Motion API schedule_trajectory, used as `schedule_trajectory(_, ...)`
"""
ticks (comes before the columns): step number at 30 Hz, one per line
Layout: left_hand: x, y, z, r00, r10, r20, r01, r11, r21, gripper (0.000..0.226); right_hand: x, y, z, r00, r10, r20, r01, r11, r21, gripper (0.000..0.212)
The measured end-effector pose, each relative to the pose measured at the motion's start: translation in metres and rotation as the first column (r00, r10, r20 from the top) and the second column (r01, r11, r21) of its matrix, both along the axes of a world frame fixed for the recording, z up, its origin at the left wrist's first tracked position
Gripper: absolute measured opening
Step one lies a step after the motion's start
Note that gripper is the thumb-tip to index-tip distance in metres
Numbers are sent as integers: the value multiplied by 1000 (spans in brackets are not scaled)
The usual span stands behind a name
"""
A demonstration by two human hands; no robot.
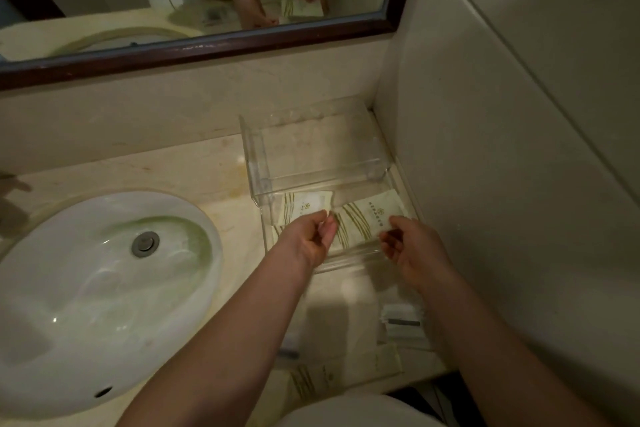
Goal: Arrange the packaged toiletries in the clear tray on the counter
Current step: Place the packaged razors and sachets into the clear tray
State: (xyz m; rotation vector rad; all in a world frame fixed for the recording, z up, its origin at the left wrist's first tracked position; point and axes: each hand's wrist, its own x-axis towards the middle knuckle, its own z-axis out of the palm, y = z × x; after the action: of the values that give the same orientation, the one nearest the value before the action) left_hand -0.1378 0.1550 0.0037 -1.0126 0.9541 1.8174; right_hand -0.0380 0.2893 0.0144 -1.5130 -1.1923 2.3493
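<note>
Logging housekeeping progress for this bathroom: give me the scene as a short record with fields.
tray: clear two-tier tray in the far right corner of the counter
lower tier: small packet at left, longer packet at right, side by side
left hand: fingers curled at the small packet's near edge
right hand: fingers curled at the longer packet's near corner
outside tray: spare packets near the counter's front edge
nearby: sink to the left

White sink (104,288) with metal drain (145,243), dark-framed mirror (207,48) above
</note>
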Motion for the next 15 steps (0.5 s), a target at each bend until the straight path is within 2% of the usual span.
schedule_trajectory(4,-12,7,-6,999,-5,42,5,1000,-10,31,-4,4,0,1000,9,-4,-9,1000,11,7)
schedule_trajectory(8,-21,8,-3,998,-21,54,23,1000,-22,21,-8,10,1,1000,-4,14,3,998,55,11)
schedule_trajectory(12,-26,-7,4,996,17,88,-21,999,37,33,-11,22,4,992,-98,74,82,976,201,11)
schedule_trajectory(15,-24,-25,15,983,104,153,-118,989,85,36,-12,21,3,990,-75,117,35,951,308,7)
